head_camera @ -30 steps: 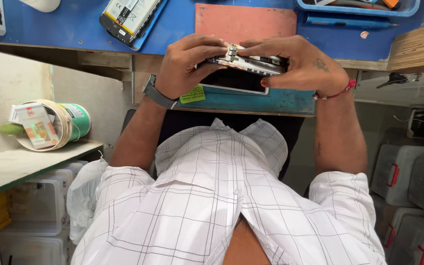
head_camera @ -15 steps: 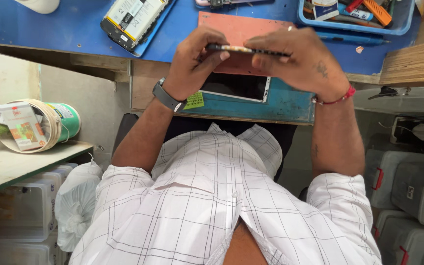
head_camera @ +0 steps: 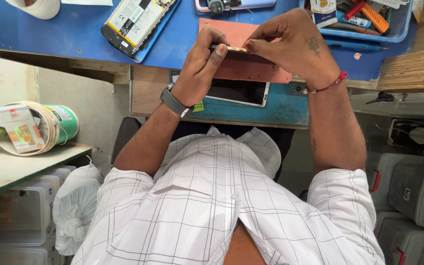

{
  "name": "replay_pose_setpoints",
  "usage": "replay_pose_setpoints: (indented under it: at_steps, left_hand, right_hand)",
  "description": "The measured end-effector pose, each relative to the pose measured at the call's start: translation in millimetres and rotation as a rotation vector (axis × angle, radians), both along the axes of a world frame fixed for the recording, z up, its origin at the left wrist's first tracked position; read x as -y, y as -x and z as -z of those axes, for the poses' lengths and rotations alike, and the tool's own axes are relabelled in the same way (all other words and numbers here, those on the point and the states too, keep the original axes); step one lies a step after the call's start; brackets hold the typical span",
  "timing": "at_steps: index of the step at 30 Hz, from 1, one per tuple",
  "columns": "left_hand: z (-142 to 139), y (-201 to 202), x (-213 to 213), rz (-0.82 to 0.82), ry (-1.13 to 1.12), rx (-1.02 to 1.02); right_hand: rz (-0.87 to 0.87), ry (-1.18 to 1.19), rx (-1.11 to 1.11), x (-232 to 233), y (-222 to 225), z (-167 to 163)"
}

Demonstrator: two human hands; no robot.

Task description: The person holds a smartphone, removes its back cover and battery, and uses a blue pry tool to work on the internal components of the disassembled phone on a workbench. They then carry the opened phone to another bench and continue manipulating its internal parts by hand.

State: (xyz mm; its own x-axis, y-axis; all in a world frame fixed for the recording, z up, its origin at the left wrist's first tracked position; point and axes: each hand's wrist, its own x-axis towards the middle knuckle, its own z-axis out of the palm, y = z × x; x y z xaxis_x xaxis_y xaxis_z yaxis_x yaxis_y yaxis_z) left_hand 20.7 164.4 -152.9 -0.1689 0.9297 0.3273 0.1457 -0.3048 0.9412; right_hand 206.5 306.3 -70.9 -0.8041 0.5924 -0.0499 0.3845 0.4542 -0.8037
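Note:
Both my hands hold a thin phone part (head_camera: pixel 229 48) edge-on above a pink mat (head_camera: pixel 261 73) on the blue table (head_camera: pixel 74 34). My left hand (head_camera: pixel 199 68), a grey watch on its wrist, pinches the part's left end with thumb on top. My right hand (head_camera: pixel 290 46), a red thread on its wrist, grips the right end with its fingertips. Below the hands a phone screen (head_camera: pixel 236 92) lies flat in a blue pull-out tray (head_camera: pixel 280 108).
An opened phone with its battery showing (head_camera: pixel 136 22) lies at the upper left, another phone (head_camera: pixel 234 5) at the top. A blue bin of tools (head_camera: pixel 369 19) stands at the upper right. A green tub (head_camera: pixel 40 127) lies on a side shelf, grey cases (head_camera: pixel 413 191) at right.
My hands have carried the part from over the blue tray up onto the pink mat, turning it edge-on. The screen in the tray now lies uncovered.

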Motion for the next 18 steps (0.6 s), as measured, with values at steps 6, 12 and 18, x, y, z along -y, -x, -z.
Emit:
replay_pose_setpoints:
  at_steps: [6,12,18]
  left_hand:
    - [0.6,4.6,-3.0,0.004,0.009,-0.034]
    - [-1.7,5.3,-4.9,0.012,0.052,-0.013]
    - [3.3,3.1,-8.0,0.0,0.036,0.0]
  right_hand:
    - [-0.084,0.078,-0.129,-5.3,2.9,4.7]
    - [-0.07,0.095,-0.06,-9.2,5.7,-0.1]
    - [-0.063,0.145,-0.051,-10.7,5.8,-3.2]
